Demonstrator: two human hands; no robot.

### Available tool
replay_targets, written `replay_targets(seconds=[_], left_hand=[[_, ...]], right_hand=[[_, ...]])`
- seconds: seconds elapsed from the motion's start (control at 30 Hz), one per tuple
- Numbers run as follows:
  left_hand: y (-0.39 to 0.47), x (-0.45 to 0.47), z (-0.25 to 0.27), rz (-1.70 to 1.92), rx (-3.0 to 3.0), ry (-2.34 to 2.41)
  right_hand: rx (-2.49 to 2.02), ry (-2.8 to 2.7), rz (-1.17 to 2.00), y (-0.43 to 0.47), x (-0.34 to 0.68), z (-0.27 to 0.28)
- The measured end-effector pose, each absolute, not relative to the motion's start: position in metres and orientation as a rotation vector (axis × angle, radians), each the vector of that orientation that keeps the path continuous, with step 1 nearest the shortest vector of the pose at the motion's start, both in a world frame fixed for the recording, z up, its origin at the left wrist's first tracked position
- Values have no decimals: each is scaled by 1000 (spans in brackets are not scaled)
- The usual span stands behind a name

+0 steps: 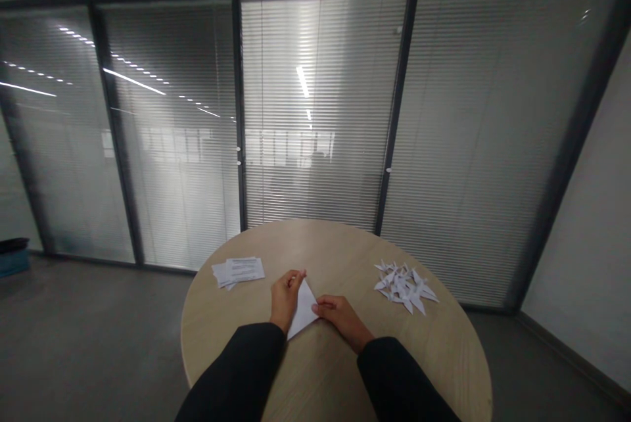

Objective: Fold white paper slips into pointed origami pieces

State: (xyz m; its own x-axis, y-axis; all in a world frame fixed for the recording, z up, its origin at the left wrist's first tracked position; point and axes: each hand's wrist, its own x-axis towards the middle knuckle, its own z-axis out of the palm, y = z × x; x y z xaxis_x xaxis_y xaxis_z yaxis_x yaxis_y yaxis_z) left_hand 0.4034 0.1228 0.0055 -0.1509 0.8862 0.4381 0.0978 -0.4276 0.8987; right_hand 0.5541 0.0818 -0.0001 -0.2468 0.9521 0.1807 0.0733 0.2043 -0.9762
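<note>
A white sheet of paper folded into a triangle (pixel 302 314) lies on the round wooden table (pixel 340 376) between my hands. My left hand (pixel 286 296) pinches its far corner, thumb and fingertips together at the top. At the paper's right corner, my right hand (pixel 342 317) has its thumb and fingers closed on the edge. Part of the paper's left side is hidden behind my left hand. Dark sleeves cover both forearms.
On the table's left lies a small stack of printed paper sheets (pixel 245 269). A pile of folded white paper cranes (pixel 404 285) sits on the right. Beyond the table stands a glass partition with blinds (pixel 320 179). A blue container (pixel 14 257) rests on the floor at far left.
</note>
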Motion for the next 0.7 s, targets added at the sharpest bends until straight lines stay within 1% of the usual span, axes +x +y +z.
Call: replay_targets(seconds=[0.13,0.3,0.47,0.7], left_hand=[[122,405,6,1598,1484,1082],[124,409,2,1420,1502,1086],[128,409,-3,1393,1496,1064],[130,408,-6,1377,1447,980]], right_hand=[[-1028,-1527,1122,87,558,-5],[-1052,-1374,1063,93,561,-6],[-1064,-1360,1007,93,563,-4],[-1054,-1367,1041,94,563,-5]])
